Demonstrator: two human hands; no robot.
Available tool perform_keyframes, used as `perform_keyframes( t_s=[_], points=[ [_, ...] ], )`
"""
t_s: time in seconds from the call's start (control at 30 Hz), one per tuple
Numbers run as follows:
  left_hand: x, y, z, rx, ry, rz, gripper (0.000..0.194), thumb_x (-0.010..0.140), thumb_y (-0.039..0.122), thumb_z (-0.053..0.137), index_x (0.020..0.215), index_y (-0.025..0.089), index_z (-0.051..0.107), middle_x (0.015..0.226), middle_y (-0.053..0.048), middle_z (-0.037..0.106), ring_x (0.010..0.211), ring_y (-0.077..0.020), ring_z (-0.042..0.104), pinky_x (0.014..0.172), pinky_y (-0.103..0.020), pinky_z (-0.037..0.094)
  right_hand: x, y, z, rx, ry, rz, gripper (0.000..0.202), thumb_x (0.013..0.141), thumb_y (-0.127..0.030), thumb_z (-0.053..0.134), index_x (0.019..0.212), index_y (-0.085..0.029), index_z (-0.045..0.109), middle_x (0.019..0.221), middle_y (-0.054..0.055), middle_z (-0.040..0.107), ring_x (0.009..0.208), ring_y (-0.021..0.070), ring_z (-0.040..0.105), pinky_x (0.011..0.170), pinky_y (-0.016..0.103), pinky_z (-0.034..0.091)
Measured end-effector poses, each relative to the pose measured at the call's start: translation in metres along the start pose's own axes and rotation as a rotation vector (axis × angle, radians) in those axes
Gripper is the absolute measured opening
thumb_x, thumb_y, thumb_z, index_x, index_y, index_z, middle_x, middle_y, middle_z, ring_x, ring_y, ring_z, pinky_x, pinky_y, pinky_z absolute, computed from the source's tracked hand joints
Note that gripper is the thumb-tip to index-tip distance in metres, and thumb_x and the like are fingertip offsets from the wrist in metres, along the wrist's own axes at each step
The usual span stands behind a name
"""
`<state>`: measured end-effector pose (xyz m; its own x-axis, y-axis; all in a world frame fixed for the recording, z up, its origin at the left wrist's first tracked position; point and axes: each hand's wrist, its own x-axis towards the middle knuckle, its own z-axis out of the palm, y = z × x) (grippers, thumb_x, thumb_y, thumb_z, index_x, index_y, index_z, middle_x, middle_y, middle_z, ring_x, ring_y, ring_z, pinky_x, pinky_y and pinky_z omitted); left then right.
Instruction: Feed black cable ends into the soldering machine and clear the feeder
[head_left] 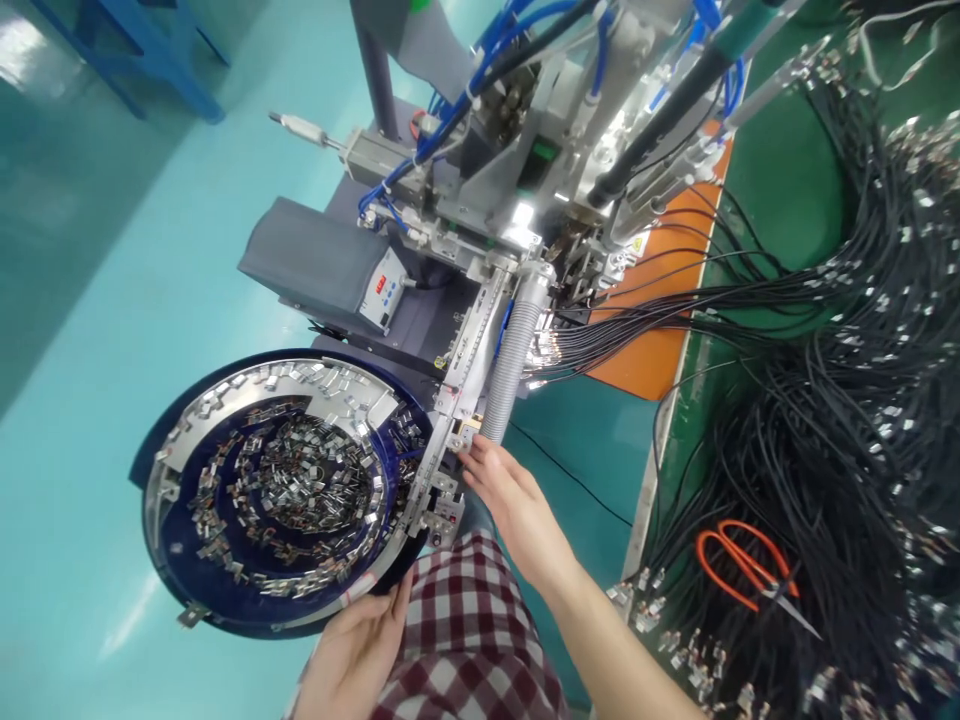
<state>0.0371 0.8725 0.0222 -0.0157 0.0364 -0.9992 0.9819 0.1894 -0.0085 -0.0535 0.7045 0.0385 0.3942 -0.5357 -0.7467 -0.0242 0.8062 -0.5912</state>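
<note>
The round vibratory feeder bowl [176, 455] is dark blue inside and carries many small metal connector shells [311, 475] in its middle and along its spiral ledges. My left hand [360, 645] rests against the bowl's near outer rim, fingers stretched out and holding nothing; some fingertips are hidden under the edge. From the bowl a straight metal feed track [474, 345] runs up to the machine. My right hand [517, 500] reaches to the track's lower part, its outstretched fingertips at a small metal block there. Nothing shows in that hand.
A grey ribbed hose [512, 365] runs beside the track. Left of it stands a grey controller box [322, 265]. Black cables [810, 450] with metal ends pile up at right, with orange-handled scissors [750, 565] on them. The machine [517, 150] with blue tubes stands ahead.
</note>
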Motion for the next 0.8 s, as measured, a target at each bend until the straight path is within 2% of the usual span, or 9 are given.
perform_keyframes(
  t_s=[0.1,0.17,0.27,0.37,0.53,0.7,0.8],
  points=[
    [0.000,-0.001,0.000,0.008,0.007,0.021,0.070,0.077,-0.013,0.032,0.144,0.008,0.033,0.120,-0.019,0.065,0.110,-0.0274,0.063,0.084,-0.035,0.059,0.019,0.007,0.019,0.197,0.008,0.005,0.046,0.077,-0.051,0.067,0.113,-0.022,0.065,0.128,0.006,0.063,0.123,0.0243,0.054,0.106,0.040,0.039],
    [0.000,-0.001,-0.001,0.012,0.008,0.031,0.070,0.076,-0.014,0.031,0.142,0.009,0.035,0.117,-0.019,0.066,0.111,-0.0279,0.062,0.084,-0.035,0.059,0.028,0.009,0.027,0.247,0.012,-0.028,0.036,0.076,-0.045,0.068,0.104,-0.022,0.069,0.119,0.003,0.068,0.114,0.0228,0.059,0.097,0.036,0.045],
    [0.000,-0.001,-0.002,0.028,-0.002,0.059,0.070,0.075,-0.015,0.031,0.140,0.009,0.038,0.113,-0.018,0.068,0.110,-0.0291,0.063,0.084,-0.038,0.059,0.040,0.009,0.037,0.305,0.138,-0.047,0.019,0.071,-0.031,0.069,0.087,-0.021,0.071,0.096,0.000,0.073,0.089,0.0180,0.064,0.077,0.027,0.048],
    [0.001,0.000,-0.003,0.042,0.008,0.069,0.071,0.074,-0.016,0.033,0.140,0.011,0.037,0.112,-0.017,0.069,0.108,-0.0290,0.064,0.084,-0.038,0.059,0.047,0.010,0.045,0.349,0.248,-0.033,0.014,0.065,-0.022,0.069,0.078,-0.020,0.070,0.081,-0.002,0.072,0.074,0.0139,0.061,0.065,0.024,0.045],
    [0.000,0.002,-0.001,0.067,0.046,0.046,0.069,0.073,-0.016,0.033,0.138,0.006,0.038,0.110,-0.019,0.069,0.107,-0.0282,0.065,0.083,-0.035,0.059,0.052,0.010,0.051,0.337,0.306,-0.008,0.022,0.062,-0.022,0.068,0.084,-0.019,0.073,0.081,-0.002,0.072,0.074,0.0149,0.062,0.065,0.025,0.045],
    [0.001,0.001,-0.001,0.096,0.041,0.063,0.069,0.072,-0.016,0.032,0.135,0.010,0.042,0.112,-0.016,0.069,0.106,-0.0262,0.065,0.085,-0.035,0.058,0.054,0.010,0.054,0.293,0.359,0.013,0.017,0.064,-0.023,0.066,0.080,-0.018,0.072,0.081,0.000,0.073,0.074,0.0164,0.063,0.064,0.026,0.046],
    [0.001,0.001,-0.001,0.108,0.031,0.078,0.069,0.071,-0.017,0.031,0.133,0.012,0.044,0.110,-0.015,0.070,0.107,-0.0263,0.065,0.084,-0.035,0.059,0.055,0.011,0.056,0.270,0.386,-0.022,0.016,0.065,-0.025,0.066,0.079,-0.018,0.070,0.081,0.000,0.073,0.076,0.0172,0.064,0.069,0.027,0.048]
  ],
)
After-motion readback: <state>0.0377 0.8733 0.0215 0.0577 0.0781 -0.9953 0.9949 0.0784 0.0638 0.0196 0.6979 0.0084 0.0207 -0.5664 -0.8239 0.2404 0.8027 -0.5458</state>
